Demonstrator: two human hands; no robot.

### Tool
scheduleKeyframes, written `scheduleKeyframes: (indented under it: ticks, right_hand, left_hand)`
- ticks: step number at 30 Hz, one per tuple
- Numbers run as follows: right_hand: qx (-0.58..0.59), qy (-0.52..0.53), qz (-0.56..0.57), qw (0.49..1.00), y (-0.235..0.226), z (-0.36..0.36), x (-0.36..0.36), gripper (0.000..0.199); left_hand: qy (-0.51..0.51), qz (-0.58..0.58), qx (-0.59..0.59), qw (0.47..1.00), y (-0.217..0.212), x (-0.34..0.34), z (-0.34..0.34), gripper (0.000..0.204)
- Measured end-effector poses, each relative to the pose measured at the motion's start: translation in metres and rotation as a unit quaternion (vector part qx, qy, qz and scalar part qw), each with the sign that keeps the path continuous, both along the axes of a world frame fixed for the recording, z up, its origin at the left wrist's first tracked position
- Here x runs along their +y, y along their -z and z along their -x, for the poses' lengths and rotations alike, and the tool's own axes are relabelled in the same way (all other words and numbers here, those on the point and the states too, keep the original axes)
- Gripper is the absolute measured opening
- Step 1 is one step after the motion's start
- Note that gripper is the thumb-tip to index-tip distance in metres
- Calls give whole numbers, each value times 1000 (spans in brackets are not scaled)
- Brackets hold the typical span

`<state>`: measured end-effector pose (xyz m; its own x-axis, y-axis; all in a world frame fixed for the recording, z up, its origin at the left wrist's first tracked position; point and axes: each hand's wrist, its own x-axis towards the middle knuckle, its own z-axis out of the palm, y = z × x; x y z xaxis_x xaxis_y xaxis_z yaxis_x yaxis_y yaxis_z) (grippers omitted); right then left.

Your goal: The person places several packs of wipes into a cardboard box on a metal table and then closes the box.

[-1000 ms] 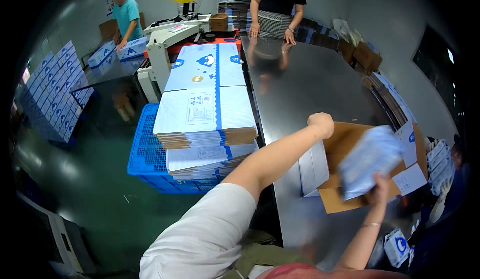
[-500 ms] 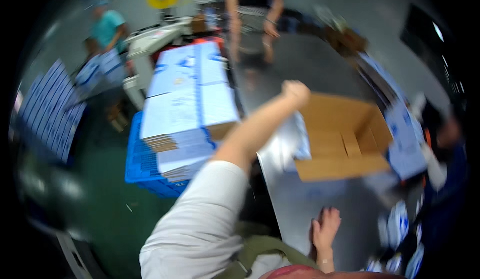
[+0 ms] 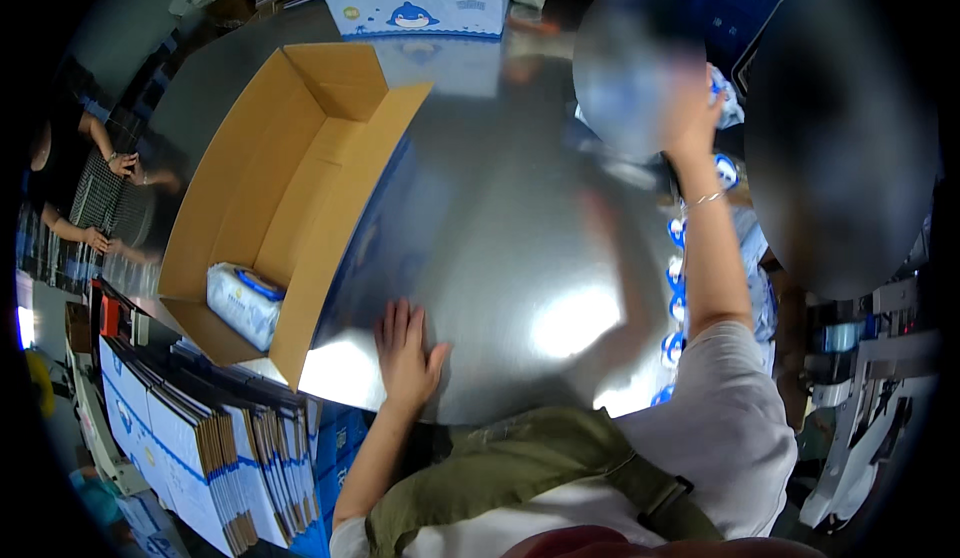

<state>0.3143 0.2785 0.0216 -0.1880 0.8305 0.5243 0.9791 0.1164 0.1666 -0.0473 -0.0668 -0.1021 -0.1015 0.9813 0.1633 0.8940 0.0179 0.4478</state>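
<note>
Left grip (image 3: pixel 405 348) lay spread flat on the steel surface (image 3: pixel 500 218), lower centre; right grip (image 3: pixel 690 108), upper right, seemingly clasped a blurred blue pack (image 3: pixel 625 68). Another pack (image 3: pixel 243 303) lay in the cardboard box (image 3: pixel 290 188), left.

Packing workshop: steel table (image 3: pixel 520 248), open carton (image 3: pixel 300 168), flat box stacks (image 3: pixel 210 438), co-workers nearby.

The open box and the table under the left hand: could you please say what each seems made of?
Open box: plain brown corrugated cardboard, matte, by its folded flaps. Table: apparently sheet metal, polished, since it shows bright glare and blurred reflections. Left hand lies flat on it.
</note>
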Motion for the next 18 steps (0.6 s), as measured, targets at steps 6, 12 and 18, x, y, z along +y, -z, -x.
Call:
scheduleKeyframes:
  ticks: [6,12,18]
  right_hand:
    - [221,-112,222,943,30,-8,145,90]
    - [84,-253,332,905,15,25,86,61]
    - [96,-323,322,884,-27,116,-165,100]
  left_hand:
    - [-57,33,-23,998,6,-3,-2,50]
    - [-55,21,-16,998,14,-12,-1,56]
    - [-41,-22,-133,990,2,-31,-27,87]
